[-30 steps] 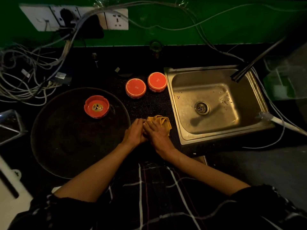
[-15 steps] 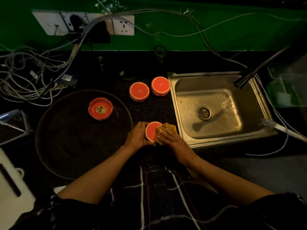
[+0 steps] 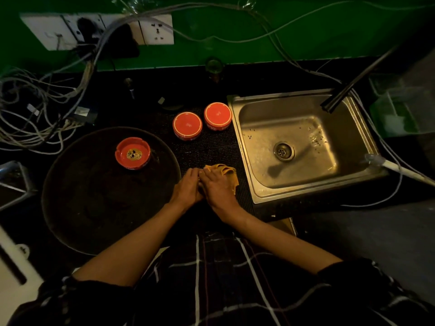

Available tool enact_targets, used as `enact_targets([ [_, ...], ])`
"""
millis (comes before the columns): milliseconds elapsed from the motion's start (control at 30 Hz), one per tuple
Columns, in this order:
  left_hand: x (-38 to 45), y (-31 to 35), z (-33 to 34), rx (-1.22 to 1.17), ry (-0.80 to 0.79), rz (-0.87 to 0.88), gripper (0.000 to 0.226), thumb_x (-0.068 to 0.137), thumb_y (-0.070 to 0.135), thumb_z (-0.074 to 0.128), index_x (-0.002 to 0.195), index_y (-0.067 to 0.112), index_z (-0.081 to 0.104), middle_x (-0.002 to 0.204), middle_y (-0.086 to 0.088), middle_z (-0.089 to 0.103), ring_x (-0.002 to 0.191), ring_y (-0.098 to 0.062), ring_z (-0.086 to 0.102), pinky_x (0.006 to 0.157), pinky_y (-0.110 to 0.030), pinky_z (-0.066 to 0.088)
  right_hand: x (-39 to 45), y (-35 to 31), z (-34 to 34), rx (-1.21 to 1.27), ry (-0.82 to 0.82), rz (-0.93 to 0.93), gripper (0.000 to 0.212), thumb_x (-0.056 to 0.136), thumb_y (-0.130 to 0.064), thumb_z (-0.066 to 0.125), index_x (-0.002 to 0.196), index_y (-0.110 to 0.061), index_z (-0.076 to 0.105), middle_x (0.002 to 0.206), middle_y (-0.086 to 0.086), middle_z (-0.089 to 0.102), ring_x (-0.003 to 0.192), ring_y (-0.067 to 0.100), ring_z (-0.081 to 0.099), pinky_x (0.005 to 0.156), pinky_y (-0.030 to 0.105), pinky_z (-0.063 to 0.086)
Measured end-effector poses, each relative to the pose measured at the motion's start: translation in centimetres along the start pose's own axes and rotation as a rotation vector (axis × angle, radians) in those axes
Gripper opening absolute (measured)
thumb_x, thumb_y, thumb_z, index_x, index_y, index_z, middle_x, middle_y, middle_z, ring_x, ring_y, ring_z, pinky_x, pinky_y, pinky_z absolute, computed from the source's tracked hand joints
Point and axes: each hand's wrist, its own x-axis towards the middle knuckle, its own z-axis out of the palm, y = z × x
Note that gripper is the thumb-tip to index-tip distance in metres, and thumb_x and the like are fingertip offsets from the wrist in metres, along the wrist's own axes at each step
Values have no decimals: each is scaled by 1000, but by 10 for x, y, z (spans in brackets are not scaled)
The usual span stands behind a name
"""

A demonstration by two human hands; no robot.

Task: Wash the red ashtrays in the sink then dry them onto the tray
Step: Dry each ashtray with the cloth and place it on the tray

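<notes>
I am looking down over a dim black counter, working across it from left to right. At the far left a tangle of pale cables (image 3: 35,109) is spilling down from white wall sockets (image 3: 98,30) on a green wall, close behind the work area. Next, a large round dark tray (image 3: 77,208) is taking up the left of the counter, and one glossy red ceramic ashtray (image 3: 132,152) is sitting upright on it near its far edge; I am judging that one as washed, dried and finished. Just right of the tray, two more red ashtrays are resting upside down side by side on a black ribbed mat (image 3: 211,151): the left upturned ashtray (image 3: 187,125) and the right upturned ashtray (image 3: 218,116), both apparently waiting to be dried. Nearer to me, the left hand (image 3: 187,187) and right hand (image 3: 217,187) are meeting over the mat, just beside the tray's rim. The right hand's fingers are curling round a crumpled mustard-yellow cloth (image 3: 227,174). The left hand's fingers are curling inward against the right, but I cannot tell what they are holding, nor whether an ashtray is hidden between the hands. At the right, a rectangular stainless steel sink (image 3: 306,189) is lying wet, with a dark tap spout (image 3: 339,97) angling over its far corner. Nothing is blocking the short reach from the mat to the tray.
</notes>
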Motion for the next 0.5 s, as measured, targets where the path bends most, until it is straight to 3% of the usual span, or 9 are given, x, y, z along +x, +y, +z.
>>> enact_targets([
  [167,-1,2,-4,-5,-35,-9,83,64,44,87,133,20,47,128,-3,51,116,-24,56,84,-45,52,-29,35,-10,-120,-92,-150,49,95,-27,38,138,-11,55,149,14,48,139,36,41,110,52,37],
  [300,0,2,-3,-1,-39,-2,94,60,50,89,137,18,44,131,-2,50,118,-22,54,85,-41,52,-45,54,-20,-74,-108,-148,57,87,-5,60,143,-13,52,154,12,42,143,32,37,115,48,33],
  [400,1,-1,-3,-7,-53,-12,108,53,63,88,139,18,40,133,0,48,120,-20,52,87,-41,52,-50,66,-26,-21,-65,-46,60,88,-6,64,144,-19,49,155,5,42,144,24,34,117,44,31],
  [500,3,2,-2,53,-82,-3,116,54,63,88,145,15,33,140,-4,43,128,-22,46,92,-41,49,-55,73,-30,95,-16,131,45,100,-25,53,145,-23,49,153,2,45,141,18,38,117,42,33],
])
